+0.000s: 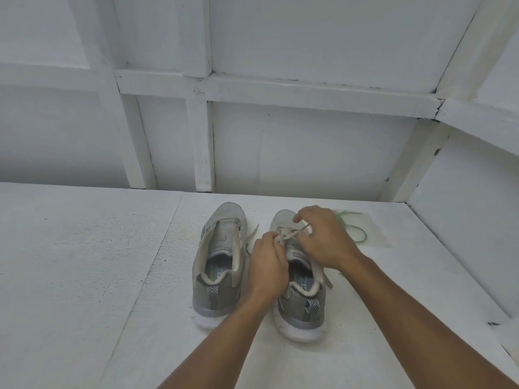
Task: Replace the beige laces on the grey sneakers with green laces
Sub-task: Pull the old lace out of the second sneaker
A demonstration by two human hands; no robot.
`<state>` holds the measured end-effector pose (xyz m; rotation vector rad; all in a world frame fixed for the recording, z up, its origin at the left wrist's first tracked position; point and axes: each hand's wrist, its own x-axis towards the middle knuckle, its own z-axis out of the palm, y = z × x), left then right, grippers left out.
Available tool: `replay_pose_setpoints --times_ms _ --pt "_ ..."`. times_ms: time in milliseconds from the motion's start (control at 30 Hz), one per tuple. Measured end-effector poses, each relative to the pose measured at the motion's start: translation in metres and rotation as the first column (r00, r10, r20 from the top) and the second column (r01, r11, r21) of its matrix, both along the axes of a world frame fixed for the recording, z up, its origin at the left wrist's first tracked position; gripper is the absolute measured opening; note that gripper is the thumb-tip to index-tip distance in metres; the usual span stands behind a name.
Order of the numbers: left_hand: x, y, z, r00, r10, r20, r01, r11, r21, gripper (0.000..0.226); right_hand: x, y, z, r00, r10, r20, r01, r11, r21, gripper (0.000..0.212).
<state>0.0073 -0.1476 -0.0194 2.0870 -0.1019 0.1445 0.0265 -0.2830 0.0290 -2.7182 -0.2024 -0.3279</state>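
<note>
– Reaching in from the bottom, are those two bare arms?
– Yes. They go up to two grey shoes. The shoes stand side by side on the white table point(84, 276). The heels are close to us and the toes point away.
– Where are the hands?
– Both are over the right shoe point(304, 290). They are close together.
– What does the left hand point(266, 265) do?
– Its fingers are curled. It pinches the beige lace point(289, 234) at the side of that shoe.
– And the right hand point(325, 240)?
– It is a little farther away. Its fingers bend down and pinch the same lace, up near the toe. The lace still crosses over the top of the shoe.
– What about the left shoe point(219, 265)?
– It stands just beside the right one, apart from both hands. A loose beige end point(252, 233) lies between the two shoes.
– I see something green!
– Those are the green laces point(356, 231). They lie in a loose heap on a thin see-through sheet point(377, 234). They are behind the right hand, near the toe of the right shoe.
– And at the very back?
– A white wall point(309, 153) with white wooden bars point(280, 91) across it.
</note>
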Motion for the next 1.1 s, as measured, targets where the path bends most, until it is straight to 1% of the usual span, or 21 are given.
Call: replay_pose_setpoints --times_ms 67,133,200,233,300,367,433,500,533,567,633,700,733,800,867,933,967,1033,1100 --pt "0.001 0.0 -0.003 1.0 0.005 -0.003 -0.005 1.0 -0.007 0.032 0.0 0.007 -0.006 0.999 0.053 0.0 -0.052 0.995 -0.083 0.019" --pt "0.003 0.0 -0.006 1.0 0.01 -0.002 -0.01 1.0 -0.021 0.032 0.0 0.01 -0.01 0.997 0.068 -0.023 -0.071 0.985 -0.155 0.014" --pt "0.003 -0.001 -0.007 1.0 0.012 0.008 -0.012 1.0 -0.023 0.032 0.001 0.005 -0.009 0.998 0.064 0.003 -0.063 0.982 -0.176 0.011" --pt "0.003 -0.001 -0.008 1.0 0.014 0.015 -0.014 1.0 -0.021 0.032 0.002 0.001 -0.006 0.998 0.039 0.041 -0.031 0.985 -0.171 0.009" --pt "0.003 0.0 -0.008 0.999 0.022 0.028 -0.021 1.0 -0.023 0.032 0.004 -0.01 0.003 0.991 -0.079 0.109 0.094 0.985 -0.142 0.009" --pt "0.003 0.0 -0.009 0.999 0.029 0.043 -0.027 0.999 -0.027 0.032 0.006 -0.022 0.013 0.968 -0.221 0.117 0.234 0.965 -0.114 0.01" --pt "0.003 -0.001 -0.009 0.998 0.035 0.05 -0.033 0.999 -0.031 0.031 0.007 -0.027 0.015 0.953 -0.278 0.12 0.288 0.954 -0.081 0.012" --pt "0.004 -0.001 -0.009 0.997 0.045 0.062 -0.043 0.999 -0.028 0.03 0.003 -0.022 0.014 0.969 -0.221 0.107 0.226 0.974 -0.03 0.029" --pt "0.004 -0.001 -0.01 0.997 0.051 0.065 -0.049 0.998 -0.028 0.03 0.002 -0.017 0.011 0.983 -0.157 0.095 0.159 0.987 -0.012 0.035" --pt "0.004 -0.002 -0.01 0.996 0.053 0.067 -0.052 0.998 -0.031 0.03 0.0 -0.012 0.008 0.993 -0.093 0.079 0.095 0.995 -0.016 0.037" --pt "0.005 -0.001 -0.012 0.996 0.049 0.068 -0.046 0.998 -0.038 0.03 -0.002 -0.001 -0.001 1.0 -0.001 0.011 0.003 0.994 -0.107 0.032" --pt "0.005 -0.001 -0.013 0.997 0.046 0.069 -0.043 0.998 -0.037 0.031 -0.002 0.007 -0.01 0.998 0.038 -0.058 -0.051 0.973 -0.225 0.026" --pt "0.005 -0.001 -0.013 0.996 0.047 0.071 -0.044 0.998 -0.037 0.031 -0.002 0.008 -0.013 0.996 0.047 -0.072 -0.065 0.962 -0.264 0.023" --pt "0.005 -0.001 -0.013 0.996 0.052 0.079 -0.049 0.998 -0.036 0.03 -0.003 0.007 -0.013 0.997 0.059 -0.047 -0.07 0.956 -0.285 0.017" --pt "0.004 -0.001 -0.012 0.995 0.052 0.084 -0.049 0.998 -0.033 0.03 -0.002 0.001 -0.007 0.999 0.027 0.036 -0.016 0.965 -0.261 0.013" --pt "0.004 -0.001 -0.011 0.995 0.052 0.083 -0.05 0.998 -0.03 0.03 0.0 -0.01 0.004 0.987 -0.077 0.139 0.109 0.965 -0.238 0.01" --pt "0.003 -0.001 -0.01 0.995 0.056 0.079 -0.054 0.998 -0.028 0.03 0.001 -0.015 0.008 0.977 -0.143 0.157 0.177 0.957 -0.23 0.01" --pt "0.003 -0.001 -0.01 0.995 0.061 0.074 -0.06 0.998 -0.023 0.03 0.002 -0.021 0.012 0.964 -0.225 0.144 0.252 0.944 -0.212 0.013" --pt "0.003 -0.002 -0.01 0.995 0.063 0.072 -0.061 0.998 -0.025 0.03 0.0 -0.018 0.011 0.978 -0.191 0.087 0.203 0.965 -0.166 0.023"
